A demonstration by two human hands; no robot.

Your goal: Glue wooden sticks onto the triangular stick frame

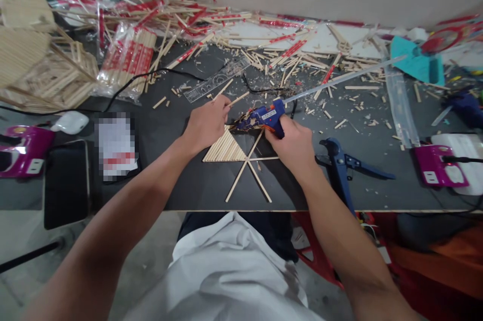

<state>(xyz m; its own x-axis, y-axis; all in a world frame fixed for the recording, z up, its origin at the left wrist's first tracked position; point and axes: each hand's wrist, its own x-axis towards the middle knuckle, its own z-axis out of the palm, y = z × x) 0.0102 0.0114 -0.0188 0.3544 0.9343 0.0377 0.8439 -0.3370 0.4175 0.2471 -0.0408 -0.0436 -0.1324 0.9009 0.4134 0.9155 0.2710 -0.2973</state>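
Note:
My left hand (209, 122) pinches a thin wooden stick (240, 98) above a stick frame. Wrapped round the handle of a blue glue gun (268, 115) is my right hand (292, 141); a long clear glue stick (343, 77) juts from the gun's back. The gun's nozzle, clumped with dark and woody bits, points left, close to my left fingers. Below lies the stick frame (247, 159), its spokes meeting at one centre. One wedge of it, at the upper left, is filled with sticks (225, 149) side by side.
Blue cutters (339, 160) lie right of my right hand. A clear ruler (217, 79), stick scraps and bagged sticks (128, 59) spread behind. Stick-built panels (26, 54), a phone (67, 175) and a purple power socket (28, 152) are left; another purple socket (439, 166) is right.

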